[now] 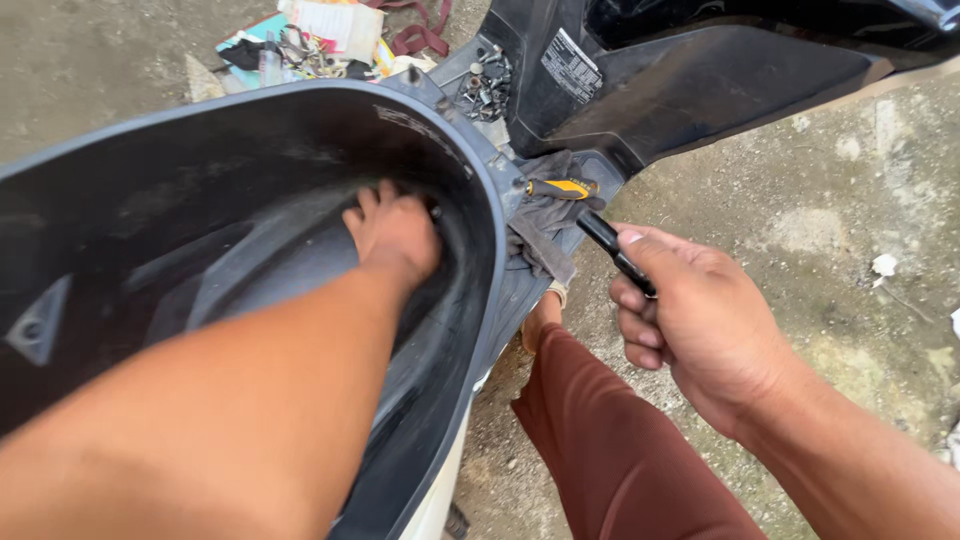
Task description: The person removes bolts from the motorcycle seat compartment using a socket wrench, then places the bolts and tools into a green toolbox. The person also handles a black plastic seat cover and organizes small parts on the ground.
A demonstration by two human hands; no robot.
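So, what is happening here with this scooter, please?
A person is working on a scooter with its seat raised. The left hand reaches down inside the black under-seat storage tub, pressing against its inner wall. The right hand grips a black tool handle beside the tub's rim. A yellow-and-black screwdriver lies on a grey rag there. Loose screws and bolts sit near the seat hinge, on the concrete ground.

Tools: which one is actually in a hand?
The black-shafted tool, gripped by the right hand. The yellow-and-black-handled one lies untouched on the grey rag.
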